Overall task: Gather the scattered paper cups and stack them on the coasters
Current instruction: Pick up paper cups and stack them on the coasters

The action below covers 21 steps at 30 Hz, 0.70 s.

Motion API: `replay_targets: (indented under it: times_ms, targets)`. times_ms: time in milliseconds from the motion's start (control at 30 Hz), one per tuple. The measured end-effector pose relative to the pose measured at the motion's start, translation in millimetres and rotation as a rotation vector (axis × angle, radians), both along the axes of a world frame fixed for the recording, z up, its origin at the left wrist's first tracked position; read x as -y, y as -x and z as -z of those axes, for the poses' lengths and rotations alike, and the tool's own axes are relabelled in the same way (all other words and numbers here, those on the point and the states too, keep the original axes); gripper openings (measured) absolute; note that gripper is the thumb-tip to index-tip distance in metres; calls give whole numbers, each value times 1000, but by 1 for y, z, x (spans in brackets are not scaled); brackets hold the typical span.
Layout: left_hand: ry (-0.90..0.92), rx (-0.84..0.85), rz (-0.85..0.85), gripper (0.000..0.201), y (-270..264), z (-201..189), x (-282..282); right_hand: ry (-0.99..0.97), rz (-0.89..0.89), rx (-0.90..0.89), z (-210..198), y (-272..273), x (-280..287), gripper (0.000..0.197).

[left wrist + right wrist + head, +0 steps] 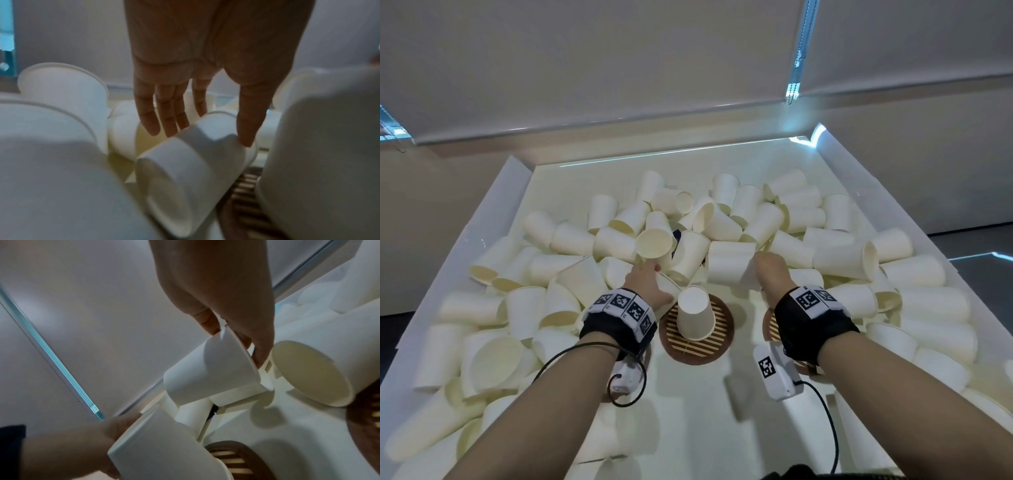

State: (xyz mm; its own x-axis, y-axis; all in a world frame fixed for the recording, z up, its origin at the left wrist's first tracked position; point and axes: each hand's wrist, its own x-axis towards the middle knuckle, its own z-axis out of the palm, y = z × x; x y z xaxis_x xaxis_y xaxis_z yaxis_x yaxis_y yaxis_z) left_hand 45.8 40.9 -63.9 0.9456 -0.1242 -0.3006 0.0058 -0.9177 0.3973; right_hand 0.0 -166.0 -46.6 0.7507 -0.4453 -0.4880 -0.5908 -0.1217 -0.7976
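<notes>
While right hand [216, 288] pinches a tapered cup [207, 369] (matte paper), left hand [205, 48] is straight-fingered.

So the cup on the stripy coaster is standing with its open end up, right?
No. The cup on the stripy coaster stands upside down, with its closed bottom on top and its open end down on the coaster. The head view shows it.
</notes>
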Motion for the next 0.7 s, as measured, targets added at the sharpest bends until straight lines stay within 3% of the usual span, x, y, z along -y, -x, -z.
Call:
replay_targets:
  times_ms: [67, 100, 167, 233, 333, 533, 600, 700]
  targets:
    - [-35, -13, 22, 74, 3, 10, 1, -26, 16, 20, -1, 1, 1, 34]
    - [-24, 10, 12, 69, 4, 14, 1, -37, 23, 35, -2, 2, 1, 36]
    - [-3, 33, -40, 53, 6, 15, 1, -79, 47, 62, -4, 4, 0, 33]
    - [17, -1, -34, 57, 8, 8, -1, -117, 82, 93, -7, 6, 1, 25]
    - [56, 19, 64, 78, 9, -25, 0, -122, 78, 143, -15, 6, 1, 22]
    - [129, 151, 344, 72, 4, -97, 24, -149, 106, 214, -33, 6, 7, 37]
    - [203, 137, 393, 70, 5, -109, 35, -219, 170, 220, -39, 10, 16, 39]
    - [334, 146, 430, 60, 11, -117, 59, -491, 266, 228, -44, 20, 30, 38]
